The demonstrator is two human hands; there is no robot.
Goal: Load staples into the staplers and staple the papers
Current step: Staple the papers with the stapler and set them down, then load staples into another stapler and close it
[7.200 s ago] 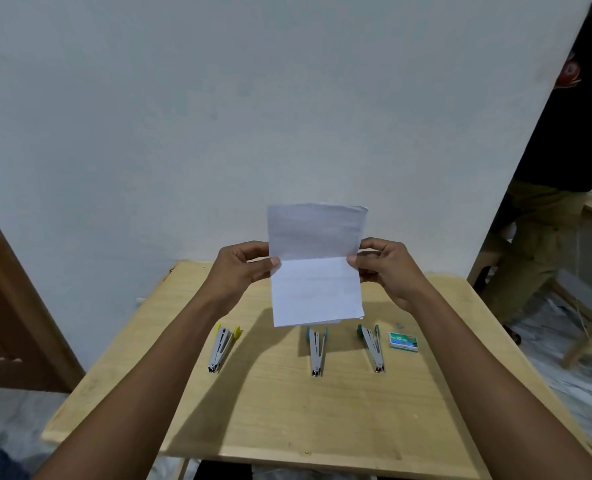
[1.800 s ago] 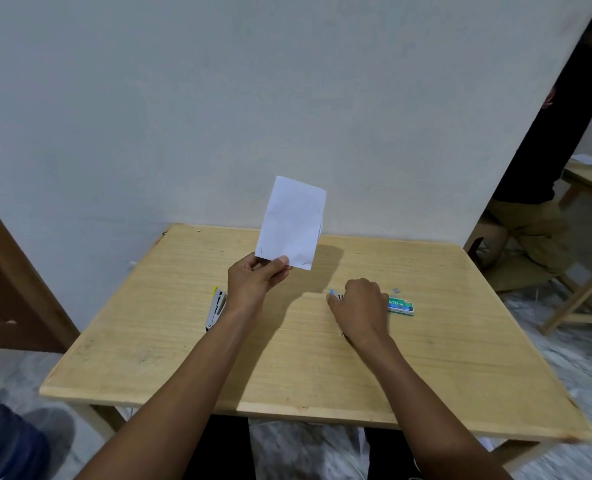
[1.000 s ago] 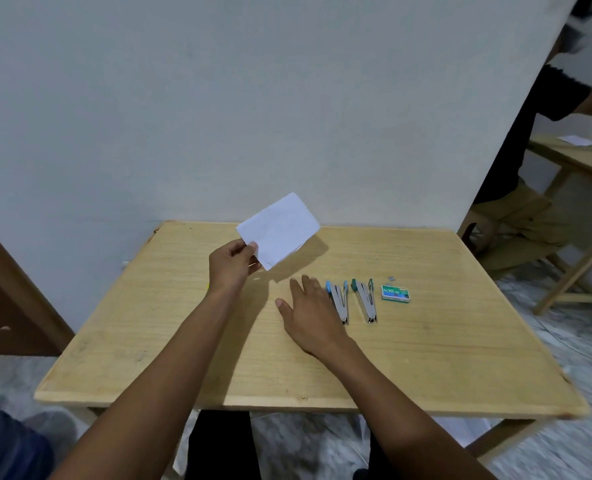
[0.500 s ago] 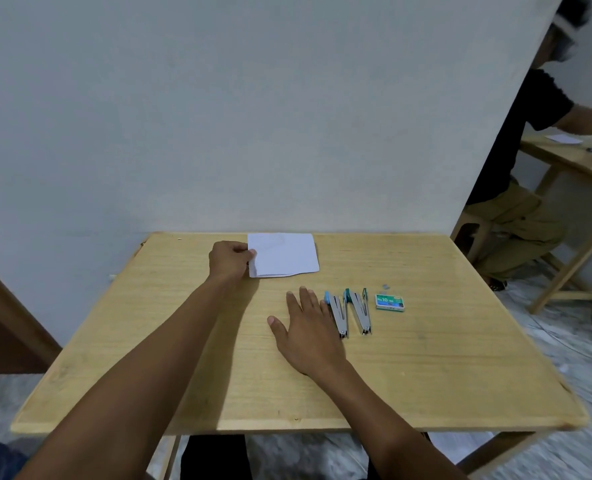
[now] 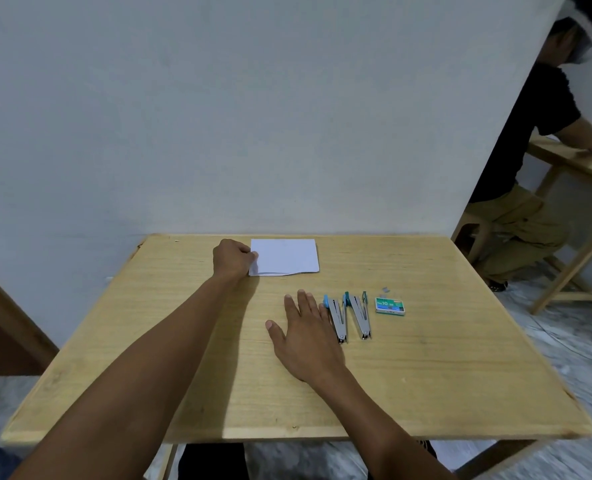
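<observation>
Pale wall backs the wooden bench [image 5: 460, 375]. At its far edge the folded paper [image 5: 287, 256] lies flat, and my left grip [image 5: 233, 258] is clenched on that paper's left edge, fingers curled, thumb at the corner. My right grip [image 5: 308, 337] is released, palm down on the bench with fingers straight, nearer me than the paper and apart from it. Just beside its little finger lies the blue-tipped stapler [image 5: 337, 318], then the green-tipped stapler [image 5: 359, 315], then the staple box [image 5: 389, 305], with a few loose staples [image 5: 387, 289] behind the box.
</observation>
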